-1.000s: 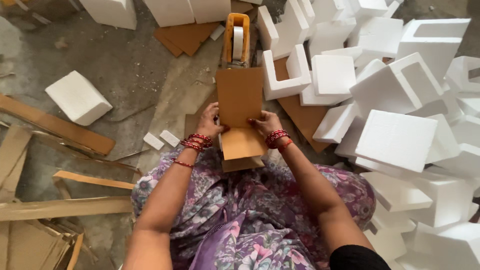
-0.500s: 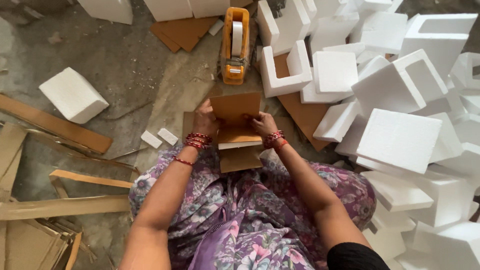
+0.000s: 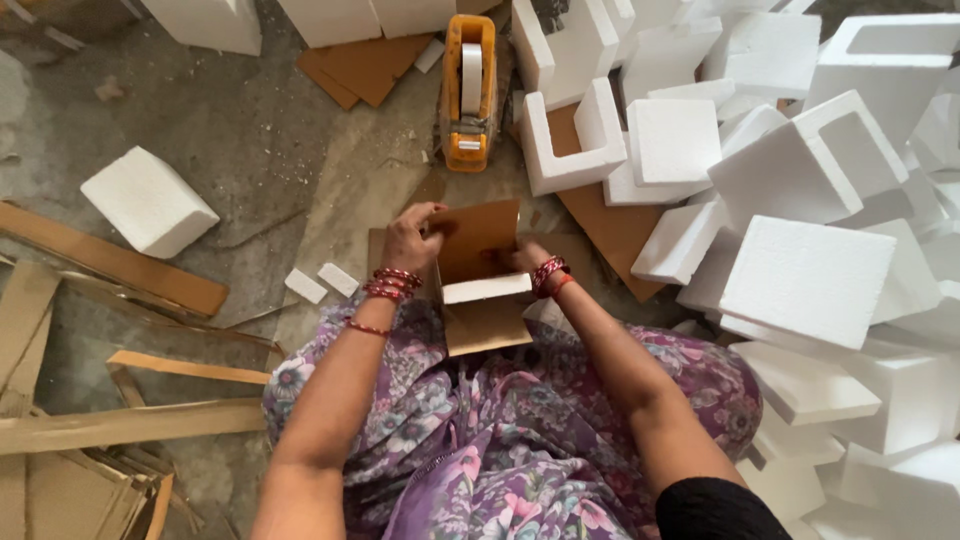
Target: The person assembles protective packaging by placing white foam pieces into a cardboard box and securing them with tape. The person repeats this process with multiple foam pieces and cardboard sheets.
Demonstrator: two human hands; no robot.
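left hand [image 3: 412, 238]: pinching the raised flap of the brown cardboard box [image 3: 482, 275] | right hand [image 3: 520, 258]: clasping its far side, steadying | box in lap, white foam block [image 3: 486, 289] inside | orange tape dispenser [image 3: 468, 92] on floor ahead, within reach

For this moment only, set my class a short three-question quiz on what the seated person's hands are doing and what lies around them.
1. True or false: the left hand and the right hand both hold the cardboard sheet.
2. What lies inside the folded cardboard sheet? A) a white foam block B) a glass jar C) a metal tin
3. Fill in: beyond the hands, the orange tape dispenser lies on the ____.

Key: 1 true; 2 A; 3 floor.
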